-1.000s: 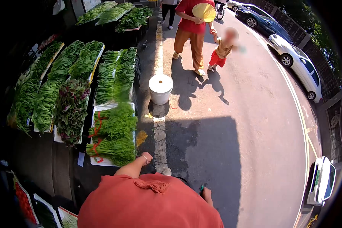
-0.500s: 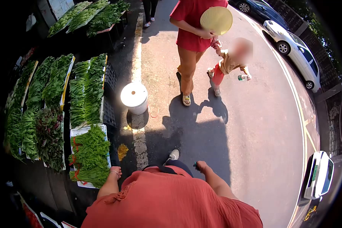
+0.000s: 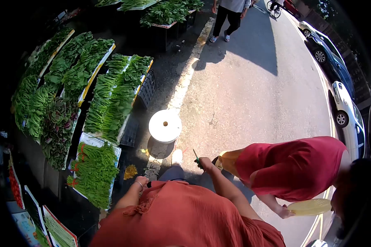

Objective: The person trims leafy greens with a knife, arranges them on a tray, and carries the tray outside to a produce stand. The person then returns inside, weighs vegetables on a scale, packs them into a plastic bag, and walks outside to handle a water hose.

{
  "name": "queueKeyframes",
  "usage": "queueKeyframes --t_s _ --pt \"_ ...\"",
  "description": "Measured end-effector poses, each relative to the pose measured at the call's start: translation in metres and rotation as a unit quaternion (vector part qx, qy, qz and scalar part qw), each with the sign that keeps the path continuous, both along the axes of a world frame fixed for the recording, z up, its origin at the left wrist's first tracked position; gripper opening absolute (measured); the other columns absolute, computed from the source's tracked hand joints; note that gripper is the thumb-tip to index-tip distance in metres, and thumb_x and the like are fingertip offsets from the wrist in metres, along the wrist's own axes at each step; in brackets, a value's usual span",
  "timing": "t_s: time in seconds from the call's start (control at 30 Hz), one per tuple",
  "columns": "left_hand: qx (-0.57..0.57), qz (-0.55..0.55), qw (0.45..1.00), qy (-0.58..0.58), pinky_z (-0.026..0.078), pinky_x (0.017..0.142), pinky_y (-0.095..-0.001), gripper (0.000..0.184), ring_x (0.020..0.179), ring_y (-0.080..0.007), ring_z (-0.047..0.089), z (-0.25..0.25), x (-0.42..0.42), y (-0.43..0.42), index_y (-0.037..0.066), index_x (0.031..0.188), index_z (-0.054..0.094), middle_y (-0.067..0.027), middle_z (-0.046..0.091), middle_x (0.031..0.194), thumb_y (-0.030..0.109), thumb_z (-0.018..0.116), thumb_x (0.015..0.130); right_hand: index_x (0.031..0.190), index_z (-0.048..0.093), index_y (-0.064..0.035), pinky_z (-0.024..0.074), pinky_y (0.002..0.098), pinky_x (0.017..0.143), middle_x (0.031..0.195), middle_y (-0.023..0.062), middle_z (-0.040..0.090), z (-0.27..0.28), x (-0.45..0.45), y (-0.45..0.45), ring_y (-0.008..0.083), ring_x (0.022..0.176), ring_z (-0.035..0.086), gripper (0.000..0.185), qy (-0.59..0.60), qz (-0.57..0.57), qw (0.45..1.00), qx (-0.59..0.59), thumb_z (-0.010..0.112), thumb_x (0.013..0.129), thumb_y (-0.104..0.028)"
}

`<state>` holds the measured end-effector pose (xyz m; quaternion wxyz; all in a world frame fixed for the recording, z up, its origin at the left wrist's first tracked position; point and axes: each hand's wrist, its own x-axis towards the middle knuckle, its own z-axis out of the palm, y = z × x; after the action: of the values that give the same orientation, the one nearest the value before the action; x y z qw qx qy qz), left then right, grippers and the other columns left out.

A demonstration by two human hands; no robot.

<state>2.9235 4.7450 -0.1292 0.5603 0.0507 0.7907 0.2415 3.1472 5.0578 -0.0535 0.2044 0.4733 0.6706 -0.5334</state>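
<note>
My left hand (image 3: 142,181), with a bracelet at the wrist, is curled closed beside my waist; what it holds, if anything, is hidden. In my right hand (image 3: 207,164) is a slim green-and-dark object (image 3: 197,159) with a thin tip pointing forward, too small to name. Ahead of my feet stands a white round bucket (image 3: 165,125) with a hole in its lid, apart from both hands. Left of my left hand lie bunched leafy greens (image 3: 95,173) with red ties, in a white foam tray (image 3: 116,158).
More trays of leafy greens (image 3: 117,94) and reddish leaves (image 3: 59,119) line the left. A person in a red shirt (image 3: 297,166) with a fan (image 3: 311,207) is close on my right. Another person (image 3: 228,18) is ahead. Parked cars (image 3: 346,105) edge the road.
I have moved forward, so the bucket is closer. The red-shirted person has come up on my right; the small child is out of view. My right hand has risen, showing the slim object.
</note>
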Motion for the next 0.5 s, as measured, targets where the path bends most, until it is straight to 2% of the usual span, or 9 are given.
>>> queueKeyframes --t_s 0.1,0.13,0.2,0.27,0.3,0.33,0.4,0.43,0.5 --pt "0.002 0.233 0.968 -0.089 0.032 0.035 -0.0299 0.012 0.043 -0.0144 0.046 -0.005 -0.045 0.086 0.009 0.062 0.056 -0.0019 0.049 0.053 0.011 0.051 0.072 0.084 0.063 -0.0044 0.0445 0.0303 0.049 0.065 0.0107 0.061 -0.048 0.004 0.059 0.0187 0.055 0.058 0.025 -0.024 -0.015 0.999 -0.026 0.051 0.079 -0.026" --pt "0.028 0.23 0.97 -0.077 0.033 0.036 -0.028 0.009 0.044 -0.0133 0.047 -0.005 -0.064 0.116 0.01 0.065 0.056 -0.0012 0.049 0.055 0.011 0.051 0.073 0.085 0.063 -0.0048 0.0448 0.0303 0.05 0.065 0.0109 0.061 -0.07 0.013 0.081 0.0188 0.055 0.059 0.024 -0.03 0.011 0.999 -0.011 0.051 0.079 -0.024" --pt "0.088 0.183 0.979 -0.03 0.036 0.039 -0.0223 0.005 0.049 -0.0103 0.049 -0.01 -0.101 0.175 0.011 0.076 0.057 0.0009 0.051 0.063 0.014 0.053 0.075 0.086 0.065 -0.0097 0.0341 0.0286 0.04 0.059 0.0059 0.054 -0.092 0.038 0.129 0.0143 0.046 0.047 0.024 0.155 0.208 0.947 0.19 0.047 0.077 -0.023" --pt "0.121 0.192 0.97 0.085 0.032 0.037 -0.0203 0.004 0.05 -0.0096 0.05 0.048 -0.109 0.251 0.01 0.078 0.055 0.0002 0.051 0.064 0.01 0.053 0.074 0.086 0.065 -0.0105 0.0306 0.0281 0.038 0.059 0.0051 0.054 -0.034 0.017 0.166 0.0136 0.044 0.044 0.027 -0.005 -0.073 0.997 -0.003 0.042 0.078 -0.024" --pt "0.288 0.246 0.885 -0.271 0.033 0.038 -0.0194 0.008 0.052 -0.0095 0.051 -0.03 -0.153 0.251 0.009 0.081 0.054 -0.0005 0.051 0.064 0.008 0.053 0.073 0.086 0.065 -0.0105 0.0293 0.0279 0.037 0.059 0.0051 0.054 -0.032 0.016 0.186 0.0137 0.044 0.043 0.027 -0.023 -0.17 0.984 -0.044 0.043 0.078 -0.024" --pt "0.201 0.285 0.934 -0.079 0.033 0.037 -0.0199 0.003 0.048 -0.0089 0.049 0.017 -0.139 0.293 0.009 0.073 0.052 0.0005 0.049 0.059 0.006 0.051 0.073 0.085 0.065 -0.0106 0.0279 0.0277 0.037 0.059 0.005 0.055 -0.036 0.021 0.207 0.0138 0.043 0.042 0.027 -0.039 -0.264 0.96 -0.082 0.043 0.077 -0.025" --pt "0.118 0.208 0.971 0.024 0.032 0.037 -0.0199 0.007 0.046 -0.0083 0.047 0.032 -0.137 0.342 0.01 0.067 0.051 0.0006 0.048 0.058 0.006 0.05 0.072 0.084 0.066 -0.012 0.0252 0.0277 0.036 0.058 0.0047 0.054 -0.041 0.03 0.246 0.0135 0.041 0.039 0.027 -0.089 -0.318 0.937 -0.113 0.043 0.077 -0.025" --pt "0.136 0.228 0.964 0.008 0.027 0.03 -0.0228 0.01 0.036 -0.0103 0.041 0.014 -0.139 0.355 0.007 0.061 0.051 -0.0028 0.046 0.05 0.004 0.047 0.069 0.081 0.066 -0.0119 0.029 0.0284 0.037 0.059 0.0051 0.056 -0.046 0.037 0.264 0.0142 0.043 0.043 0.025 -0.112 -0.315 0.936 -0.11 0.044 0.077 -0.024" --pt "0.074 0.285 0.956 0.012 0.03 0.033 -0.0228 0.007 0.042 -0.0102 0.044 0.005 -0.127 0.385 0.007 0.067 0.052 -0.0029 0.048 0.056 0.008 0.049 0.074 0.075 0.065 -0.0092 0.033 0.0299 0.04 0.059 0.0066 0.056 -0.065 0.052 0.299 0.0163 0.046 0.048 0.023 -0.123 -0.26 0.952 -0.102 0.046 0.076 -0.022"
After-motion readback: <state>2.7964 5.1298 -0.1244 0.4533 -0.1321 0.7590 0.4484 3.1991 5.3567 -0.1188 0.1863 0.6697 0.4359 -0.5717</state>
